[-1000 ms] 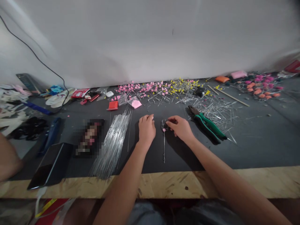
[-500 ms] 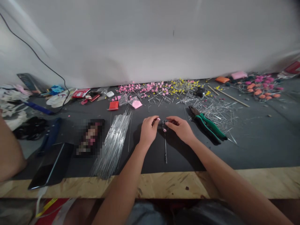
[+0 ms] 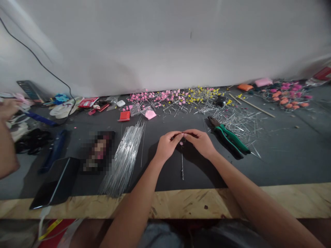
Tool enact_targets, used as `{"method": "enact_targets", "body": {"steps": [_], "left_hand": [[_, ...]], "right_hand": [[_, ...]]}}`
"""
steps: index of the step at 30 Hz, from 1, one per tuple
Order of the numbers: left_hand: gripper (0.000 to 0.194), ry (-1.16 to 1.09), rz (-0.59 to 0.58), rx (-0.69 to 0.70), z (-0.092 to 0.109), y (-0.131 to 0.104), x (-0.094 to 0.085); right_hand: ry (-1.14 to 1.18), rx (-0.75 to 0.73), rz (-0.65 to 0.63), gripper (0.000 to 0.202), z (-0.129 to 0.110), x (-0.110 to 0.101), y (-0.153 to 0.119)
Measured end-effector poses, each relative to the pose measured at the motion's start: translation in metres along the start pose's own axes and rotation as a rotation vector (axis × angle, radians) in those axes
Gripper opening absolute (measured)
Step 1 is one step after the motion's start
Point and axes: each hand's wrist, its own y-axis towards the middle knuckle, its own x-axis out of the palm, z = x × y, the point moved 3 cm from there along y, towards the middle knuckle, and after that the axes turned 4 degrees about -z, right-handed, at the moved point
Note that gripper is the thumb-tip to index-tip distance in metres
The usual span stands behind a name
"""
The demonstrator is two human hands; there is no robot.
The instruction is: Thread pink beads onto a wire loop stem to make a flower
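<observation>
My left hand (image 3: pixel 167 144) and my right hand (image 3: pixel 199 140) meet at their fingertips above the dark table mat. A small bit of pink material shows between the tips, pinched by my left fingers. My right hand is closed at the top of a twisted wire piece (image 3: pixel 182 165), which has a pink blob (image 3: pixel 181 143) near its upper end and points toward the front edge. Fingers partly hide the wire loops. Green-handled pliers (image 3: pixel 229 137) lie to the right of my right hand.
A bundle of straight wires (image 3: pixel 125 155) lies left, beside a dark phone-like object (image 3: pixel 55 182). Pink-tipped wires (image 3: pixel 157 98), yellow-tipped wires (image 3: pixel 204 94) and a pink clay piece (image 3: pixel 150 114) sit behind. Another person's arm (image 3: pixel 7 148) is at far left.
My left hand has moved right, bringing the pink bit to my right fingertips, and the gap between the hands has closed. The other person's arm at far left has shifted, its hand now showing.
</observation>
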Motion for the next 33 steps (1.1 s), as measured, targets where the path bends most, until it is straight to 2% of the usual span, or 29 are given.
{"method": "enact_targets", "body": {"steps": [4, 11, 18, 27, 33], "left_hand": [[0.032, -0.127, -0.034, -0.03, -0.0004, -0.0005, 0.0034], [0.023, -0.038, -0.01, 0.025, 0.0016, -0.0015, 0.0021], [0.019, 0.052, -0.048, 0.083, 0.0059, -0.0027, 0.0043], [0.012, 0.132, -0.04, 0.13, 0.0073, -0.0042, 0.0062], [0.012, 0.158, 0.02, 0.097, 0.0048, -0.002, 0.0009]], "right_hand": [[0.016, 0.055, -0.003, 0.03, -0.0016, -0.0001, -0.0008], [0.002, 0.072, -0.04, 0.027, -0.0032, 0.0009, -0.0007], [0.069, 0.104, -0.07, 0.024, 0.0007, 0.0004, -0.0002], [0.136, 0.115, -0.116, 0.015, 0.0029, -0.0006, 0.0005], [0.253, 0.131, -0.134, 0.011, 0.0022, -0.0033, -0.0004]]}}
